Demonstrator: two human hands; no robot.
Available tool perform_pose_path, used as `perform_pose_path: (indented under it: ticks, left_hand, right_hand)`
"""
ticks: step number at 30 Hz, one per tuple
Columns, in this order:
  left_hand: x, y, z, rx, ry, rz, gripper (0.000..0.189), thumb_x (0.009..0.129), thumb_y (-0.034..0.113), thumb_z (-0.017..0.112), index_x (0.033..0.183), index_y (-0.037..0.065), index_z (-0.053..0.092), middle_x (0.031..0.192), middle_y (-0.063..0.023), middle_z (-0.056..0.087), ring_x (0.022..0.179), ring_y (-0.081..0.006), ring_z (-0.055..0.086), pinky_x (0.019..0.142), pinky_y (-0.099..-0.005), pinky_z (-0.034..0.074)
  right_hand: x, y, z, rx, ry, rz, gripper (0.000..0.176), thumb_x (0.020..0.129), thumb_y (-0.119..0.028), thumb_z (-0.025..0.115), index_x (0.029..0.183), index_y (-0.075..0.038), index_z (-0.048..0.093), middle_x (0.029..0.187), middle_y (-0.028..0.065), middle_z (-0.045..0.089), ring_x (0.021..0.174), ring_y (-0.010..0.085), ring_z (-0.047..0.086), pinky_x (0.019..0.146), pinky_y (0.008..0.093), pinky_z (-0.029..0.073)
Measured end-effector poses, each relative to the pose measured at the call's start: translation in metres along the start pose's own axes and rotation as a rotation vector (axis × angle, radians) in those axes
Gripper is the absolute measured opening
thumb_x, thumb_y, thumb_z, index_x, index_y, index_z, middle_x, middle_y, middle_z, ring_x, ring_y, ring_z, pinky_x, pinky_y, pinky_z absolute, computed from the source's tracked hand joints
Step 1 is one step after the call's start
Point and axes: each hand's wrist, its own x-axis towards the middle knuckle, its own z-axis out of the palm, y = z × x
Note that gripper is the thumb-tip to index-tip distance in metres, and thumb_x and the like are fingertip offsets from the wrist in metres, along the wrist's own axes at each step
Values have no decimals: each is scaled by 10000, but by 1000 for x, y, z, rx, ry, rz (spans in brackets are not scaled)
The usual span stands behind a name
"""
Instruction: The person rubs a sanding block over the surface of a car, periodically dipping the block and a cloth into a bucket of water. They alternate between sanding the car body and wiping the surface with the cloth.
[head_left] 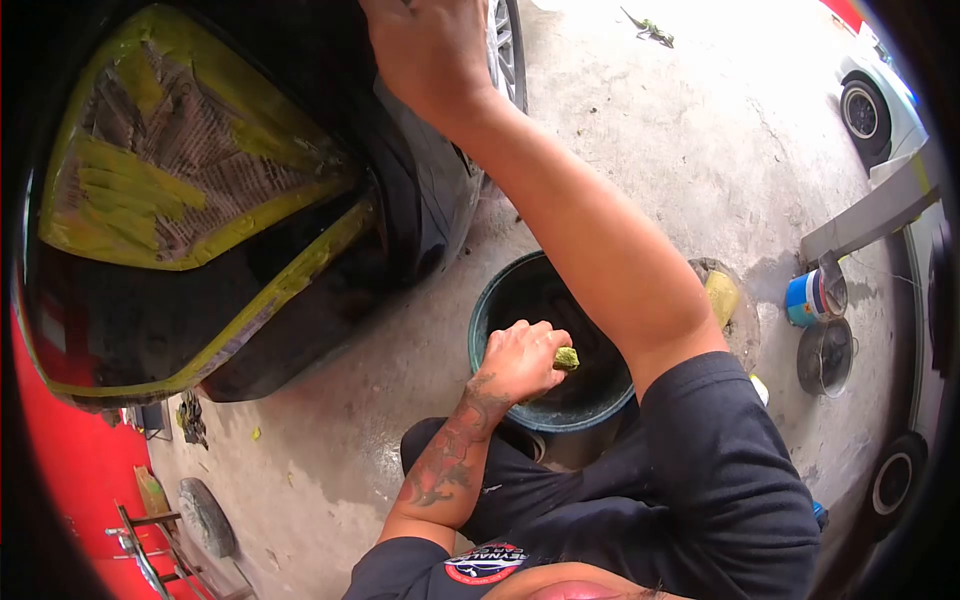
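My left hand (528,362) is closed around a small yellow-green sponge (567,358), whose rough end sticks out past the fingers. It is over the dark round tub (484,300) in front of my knees. My right arm stretches up and forward, and my right hand (435,55) is at the dark body of a car (300,350), near its wheel; the fingers are cut off by the top edge. On the car, newspaper (200,150) covers a large panel, held with yellow-green masking tape (270,290).
A yellow container (722,295) stands right of the tub. Farther right are a blue paint can (800,300), a metal pail (826,358) and another car (890,100). A metal frame (150,570) and a worn tyre-like object (207,517) lie at lower left on the concrete floor (640,120).
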Motion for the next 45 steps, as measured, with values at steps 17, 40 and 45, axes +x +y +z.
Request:
perform_pose_path:
  ticks: [17, 40, 45]
  left_hand:
    - [1, -1, -1, 35, 31, 50, 365, 783, 264, 772, 1141, 202, 738, 1089, -31, 708, 1089, -287, 656, 947, -466, 519]
    - [4, -5, 14, 50, 152, 144, 315, 784, 252, 779, 1089, 179, 746, 1033, -52, 694, 1011, -293, 666, 850, -477, 556]
    - [2, 3, 5, 21, 32, 61, 379, 787, 269, 779, 1155, 196, 730, 1107, -56, 702, 1077, -299, 654, 923, -482, 521]
  right_hand:
    - [-29, 10, -10, 30, -47, 327, 410, 933, -240, 702, 1232, 31, 633, 1134, 266, 586, 1078, 394, 590, 953, 457, 466]
    - [-55, 8, -7, -120, 19, -180, 295, 865, -147, 746, 1153, -112, 692, 1154, 139, 621, 1063, 390, 573, 916, 485, 467]
    - [-6, -4, -4, -86, -43, -72, 354, 964, -60, 626, 1316, -43, 590, 1311, 234, 610, 1187, 446, 569, 1012, 508, 459]
